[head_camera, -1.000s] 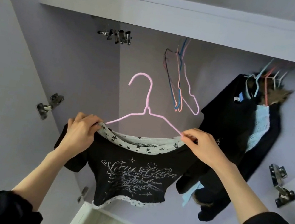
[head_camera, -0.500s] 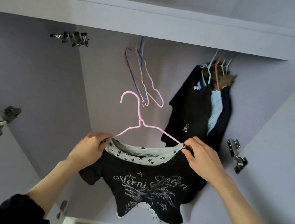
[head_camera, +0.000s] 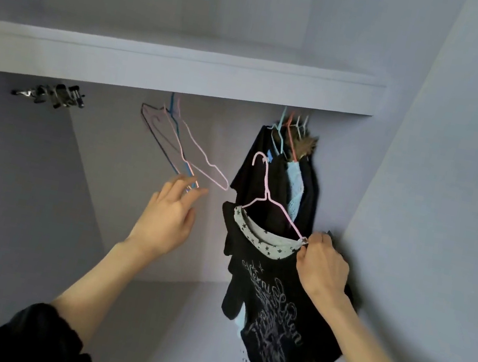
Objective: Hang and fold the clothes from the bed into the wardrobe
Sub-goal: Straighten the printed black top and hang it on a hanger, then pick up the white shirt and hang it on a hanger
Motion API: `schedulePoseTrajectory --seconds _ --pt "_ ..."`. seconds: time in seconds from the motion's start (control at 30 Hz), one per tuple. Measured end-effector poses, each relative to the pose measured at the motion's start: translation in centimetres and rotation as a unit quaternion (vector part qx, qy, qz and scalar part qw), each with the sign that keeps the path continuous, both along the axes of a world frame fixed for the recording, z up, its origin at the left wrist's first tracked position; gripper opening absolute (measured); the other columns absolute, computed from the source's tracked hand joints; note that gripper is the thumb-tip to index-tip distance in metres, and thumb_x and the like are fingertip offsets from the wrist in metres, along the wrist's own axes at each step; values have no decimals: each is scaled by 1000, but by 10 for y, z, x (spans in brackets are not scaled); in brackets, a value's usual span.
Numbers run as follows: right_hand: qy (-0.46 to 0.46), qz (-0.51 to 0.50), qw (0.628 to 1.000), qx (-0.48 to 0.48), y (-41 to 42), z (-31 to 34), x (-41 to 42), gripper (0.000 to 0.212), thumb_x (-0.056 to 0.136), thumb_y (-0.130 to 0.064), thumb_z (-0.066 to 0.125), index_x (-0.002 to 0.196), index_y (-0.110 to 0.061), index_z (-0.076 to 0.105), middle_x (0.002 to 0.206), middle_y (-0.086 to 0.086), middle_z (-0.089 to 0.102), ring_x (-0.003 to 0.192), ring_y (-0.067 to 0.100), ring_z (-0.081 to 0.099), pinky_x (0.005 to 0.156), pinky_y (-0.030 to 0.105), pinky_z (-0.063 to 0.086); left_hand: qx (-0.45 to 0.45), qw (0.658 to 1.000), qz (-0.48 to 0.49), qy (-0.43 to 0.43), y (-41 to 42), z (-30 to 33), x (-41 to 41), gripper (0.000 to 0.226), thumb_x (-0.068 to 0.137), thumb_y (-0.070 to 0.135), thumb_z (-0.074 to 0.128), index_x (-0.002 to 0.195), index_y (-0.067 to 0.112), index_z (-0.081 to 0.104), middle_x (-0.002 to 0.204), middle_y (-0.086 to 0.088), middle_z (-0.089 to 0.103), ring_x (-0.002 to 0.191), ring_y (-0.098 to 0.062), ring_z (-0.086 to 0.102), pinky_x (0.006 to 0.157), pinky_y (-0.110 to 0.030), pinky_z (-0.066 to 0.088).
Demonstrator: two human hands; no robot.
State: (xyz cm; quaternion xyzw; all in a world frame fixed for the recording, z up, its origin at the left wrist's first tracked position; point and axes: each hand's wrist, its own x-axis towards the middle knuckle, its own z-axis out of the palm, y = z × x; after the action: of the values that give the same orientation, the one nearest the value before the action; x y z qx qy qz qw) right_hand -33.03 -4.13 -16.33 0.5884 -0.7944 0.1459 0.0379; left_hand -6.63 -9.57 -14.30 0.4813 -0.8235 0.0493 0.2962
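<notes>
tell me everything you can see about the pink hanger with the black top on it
The pink hanger is thin, wire-like, pale pink, with an open hook at the top and two sloping arms. It is tilted, its hook free in front of the hung dark clothes, not on a rail. It carries the black top, whose grey star-print collar drapes over its arms; the lower bar is hidden. The right hand pinches its right end together with the collar. The left hand does not touch it.

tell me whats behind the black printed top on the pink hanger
Behind the black printed top hang dark clothes and a light blue lace piece. Their lower parts and the rail are hidden.
</notes>
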Motion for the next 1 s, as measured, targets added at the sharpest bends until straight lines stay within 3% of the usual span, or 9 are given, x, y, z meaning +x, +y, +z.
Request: schedulePoseTrajectory --seconds 0.2,0.37,0.47,0.53,0.73,1.0 --pt "-56 -13 998 -24 -28 17 18 21 96 -14 43 116 -6 47 119 10 49 98 29 57 62 31 35 -123 991 31 -36 -14 46 -17 46 76 -3 55 122 5 58 136 -25 45 130 -50 35 99 -61 36" --pt "-117 -11 992 -50 -60 34 42 33 92 -7 50 124 -3 43 126 12 44 104 28 55 63 31 37 -183 973 75 -120 -27 82 -28 90 54 8 81 137 7 45 147 -28 31 134 -53 24 104 -68 23" --pt "-141 4 987 -78 -83 46 51 35 91 -6 52 125 -3 42 131 13 42 116 29 50 76 34 47 -201 960 106 -164 -39 93 -30 106 49 15 82 144 12 33 151 -25 24 136 -52 19 104 -69 19" --pt "-158 9 983 -88 -97 53 55 37 91 -6 53 126 -2 41 132 14 42 119 30 48 84 36 48 -207 953 127 -180 -48 94 -30 109 52 16 80 146 16 24 153 -22 20 138 -49 15 105 -69 16" --pt "-215 19 970 -113 -153 72 62 39 90 -4 55 126 1 41 134 17 39 113 35 53 79 40 48 -267 928 159 -204 -70 94 -23 105 59 2 67 149 22 17 155 -11 13 140 -43 12 102 -71 15" --pt "-260 15 963 -66 -190 66 63 45 90 -9 58 131 1 40 138 18 38 117 39 51 89 42 45 -283 919 173 -213 -78 89 -21 114 57 4 69 150 25 6 156 -9 8 141 -42 7 104 -69 4"
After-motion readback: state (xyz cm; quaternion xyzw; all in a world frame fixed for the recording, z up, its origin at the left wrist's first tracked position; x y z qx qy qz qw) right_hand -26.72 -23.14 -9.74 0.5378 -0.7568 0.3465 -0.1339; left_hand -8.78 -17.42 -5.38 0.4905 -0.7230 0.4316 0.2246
